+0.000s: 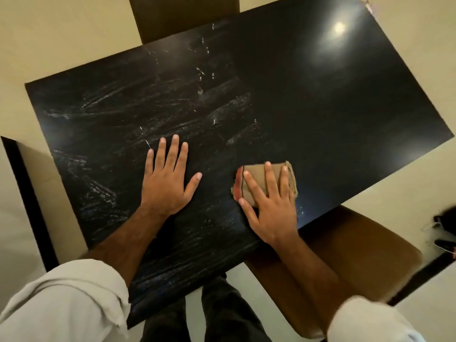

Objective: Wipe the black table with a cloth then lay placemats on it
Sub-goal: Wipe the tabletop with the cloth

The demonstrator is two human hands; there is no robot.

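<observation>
The folded tan cloth (256,177), with a red stripe along one end, lay on the black worktop (320,107) close to its near edge. It was pinned under the right hand (271,206), whose fingers (270,176) were spread and straight on top of it, pressing rather than clutching. Much of the cloth was hidden beneath that hand. Left of the cloth and well apart from it, the left hand (167,183) rested flat on the bare surface, its fingers released and fanned.

Whitish streaks (148,99) smeared the worktop left of the cloth and beyond it. To the cloth's right the surface was glossy and dark, with a lamp's glare (339,27) far beyond the cloth.

A brown padded chair (357,248) stood just nearer than the cloth, its seat partly under the worktop's edge. A second chair (185,16), far beyond the cloth, was cut off by the frame. Well left of the cloth, a dark frame (24,193) was only partly seen. Dark items (445,222) on the pale floor (49,33) far to the cloth's right were too blurred to identify.
</observation>
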